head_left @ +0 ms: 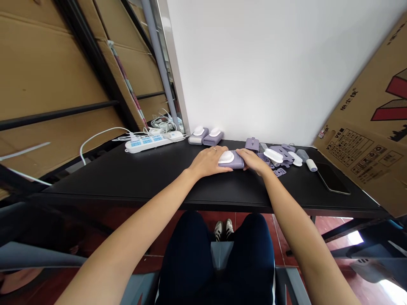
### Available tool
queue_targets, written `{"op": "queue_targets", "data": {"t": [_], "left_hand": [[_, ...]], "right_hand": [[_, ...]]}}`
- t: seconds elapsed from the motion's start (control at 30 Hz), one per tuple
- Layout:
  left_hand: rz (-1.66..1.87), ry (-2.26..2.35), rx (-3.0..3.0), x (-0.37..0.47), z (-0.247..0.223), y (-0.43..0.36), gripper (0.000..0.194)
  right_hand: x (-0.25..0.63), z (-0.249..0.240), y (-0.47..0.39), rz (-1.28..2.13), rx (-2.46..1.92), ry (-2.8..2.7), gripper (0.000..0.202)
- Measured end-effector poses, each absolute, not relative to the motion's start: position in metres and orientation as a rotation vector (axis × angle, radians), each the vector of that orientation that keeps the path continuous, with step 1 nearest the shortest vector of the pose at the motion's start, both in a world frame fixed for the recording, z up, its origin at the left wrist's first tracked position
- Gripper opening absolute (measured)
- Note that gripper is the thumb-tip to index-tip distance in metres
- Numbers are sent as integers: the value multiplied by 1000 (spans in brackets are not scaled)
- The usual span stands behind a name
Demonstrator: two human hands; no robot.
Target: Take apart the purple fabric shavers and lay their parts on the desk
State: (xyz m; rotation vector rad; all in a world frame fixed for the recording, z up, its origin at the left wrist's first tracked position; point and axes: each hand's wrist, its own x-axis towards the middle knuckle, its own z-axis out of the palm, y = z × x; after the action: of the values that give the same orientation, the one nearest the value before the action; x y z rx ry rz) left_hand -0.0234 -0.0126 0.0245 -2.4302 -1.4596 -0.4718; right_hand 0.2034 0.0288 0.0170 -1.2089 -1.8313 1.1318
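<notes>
On the black table, a purple case [238, 161] with a white bristled brush [226, 157] on it lies between my hands. My left hand [210, 162] wraps round its left end, thumb along the near side. Fingers of my right hand [252, 161] close on its right end. Behind my left hand stand two similar purple cases [213, 138] with white pieces on top. Right of my right hand lie several purple parts, another white brush [273, 156] and a purple plate [252, 144].
A white power strip [152, 142] with plugs and cables lies at the back left of the table [152, 173]. At the right are a small white cylinder [311, 165], a dark phone [332, 178] and a large cardboard box [369, 148]. A white wall [254, 72] rises behind.
</notes>
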Motion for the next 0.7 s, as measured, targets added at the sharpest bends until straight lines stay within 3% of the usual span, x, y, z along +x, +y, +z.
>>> {"op": "queue_targets", "data": {"t": [0.1,0.2,0.7], "left_hand": [[-562,-1357,-2386,-25,15,-9,91],[-550,-1321,-2385,-25,13,-8,87],[-560,-1241,-2376,-30,13,-5,76]], "right_hand": [[206,15,29,1326,-1006,-1746,43],[212,15,30,1386,-981,-1747,54],[220,8,40,1443,-799,-1727,50]]}}
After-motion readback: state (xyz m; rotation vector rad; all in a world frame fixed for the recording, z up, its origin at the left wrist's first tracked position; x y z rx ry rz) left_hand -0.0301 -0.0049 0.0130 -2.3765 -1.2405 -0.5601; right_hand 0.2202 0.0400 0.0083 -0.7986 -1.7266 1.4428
